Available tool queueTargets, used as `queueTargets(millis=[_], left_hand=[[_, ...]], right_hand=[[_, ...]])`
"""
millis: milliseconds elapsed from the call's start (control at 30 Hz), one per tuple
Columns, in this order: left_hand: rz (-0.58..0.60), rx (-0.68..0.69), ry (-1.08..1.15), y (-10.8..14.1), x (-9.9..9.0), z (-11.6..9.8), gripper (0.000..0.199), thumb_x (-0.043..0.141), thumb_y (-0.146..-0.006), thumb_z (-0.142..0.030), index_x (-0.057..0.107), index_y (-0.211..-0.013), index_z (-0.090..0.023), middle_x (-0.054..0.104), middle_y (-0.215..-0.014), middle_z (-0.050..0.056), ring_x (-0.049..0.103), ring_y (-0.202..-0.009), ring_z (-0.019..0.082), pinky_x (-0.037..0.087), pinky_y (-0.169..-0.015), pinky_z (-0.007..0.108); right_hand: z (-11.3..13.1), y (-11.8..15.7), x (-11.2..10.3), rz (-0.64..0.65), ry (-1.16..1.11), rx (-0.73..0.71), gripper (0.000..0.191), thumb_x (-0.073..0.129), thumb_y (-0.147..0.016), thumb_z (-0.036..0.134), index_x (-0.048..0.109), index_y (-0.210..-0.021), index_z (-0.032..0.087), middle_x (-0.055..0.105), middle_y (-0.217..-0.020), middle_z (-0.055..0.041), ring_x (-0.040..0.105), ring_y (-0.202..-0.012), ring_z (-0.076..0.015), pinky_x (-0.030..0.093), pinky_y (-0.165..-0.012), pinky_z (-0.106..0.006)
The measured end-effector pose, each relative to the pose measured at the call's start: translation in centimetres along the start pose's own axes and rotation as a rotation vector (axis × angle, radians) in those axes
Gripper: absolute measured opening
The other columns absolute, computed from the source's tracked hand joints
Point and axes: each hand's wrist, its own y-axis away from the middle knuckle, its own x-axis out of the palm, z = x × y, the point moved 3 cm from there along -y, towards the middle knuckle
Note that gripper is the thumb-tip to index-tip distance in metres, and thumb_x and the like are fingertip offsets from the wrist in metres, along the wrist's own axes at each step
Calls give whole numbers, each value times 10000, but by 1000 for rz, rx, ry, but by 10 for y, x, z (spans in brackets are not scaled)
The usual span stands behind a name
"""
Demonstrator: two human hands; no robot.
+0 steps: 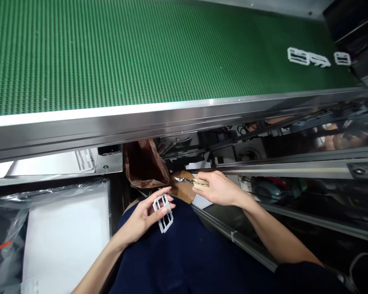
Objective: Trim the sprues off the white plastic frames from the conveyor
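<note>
L hand [142, 218] gripping white plastic frame [163, 213] in fingers, over navy top [184, 257]; R hand [217, 188] closed on wood-handled knife [200, 184], blade out toward L hand; more white plastic pieces [298, 56] lying up on green conveyor belt [116, 53], well apart.

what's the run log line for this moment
left hand: white plastic frame | right hand: pale-handled blade | green conveyor belt: white plastic pieces
</note>
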Motion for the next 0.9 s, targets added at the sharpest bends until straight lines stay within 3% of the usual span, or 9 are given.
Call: queueTargets(millis=[200,333,467,667,900], left_hand=[[-85,7,157,-8,-2,5,386,541,-871,-289,500,-1244,-200,598,-1068,87,590,-960,237,435,-875,364],[-99,-12,216,-7,0,-1,315,557,-858,-297,577,-1150,-181,605,-998,79,586,-827,198,467,-749,312],[-63,-29,182,-5,5,-8,228,521,-876,-313,620,-999,-148,611,-811,56,537,-698,155,424,-632,252],[-26,13,65,-2,10,-19,237,460,-903,-305,612,-886,-124,592,-716,52,499,-688,158,372,-677,267],[-23,11,-34,-1,12,-23,262,452,-897,-332,605,-846,-125,589,-698,57,494,-682,180,357,-683,298]], right_hand=[[3,2,7,-102,25,-89,158,481,-839,338,526,-828,187,574,-760,5,495,-668,-107,324,-623,-216],[8,3,9,-155,164,-211,207,504,-827,352,548,-935,182,583,-837,-32,521,-799,-155,350,-718,-261],[16,2,10,-146,291,-303,219,515,-797,283,561,-978,168,571,-855,-48,506,-802,-167,346,-735,-280],[26,-1,7,-118,365,-365,279,495,-809,328,545,-1036,173,564,-877,-50,504,-783,-171,338,-710,-290],[31,-2,7,-81,399,-376,210,485,-812,325,549,-932,166,564,-840,-49,506,-725,-156,323,-667,-284]])
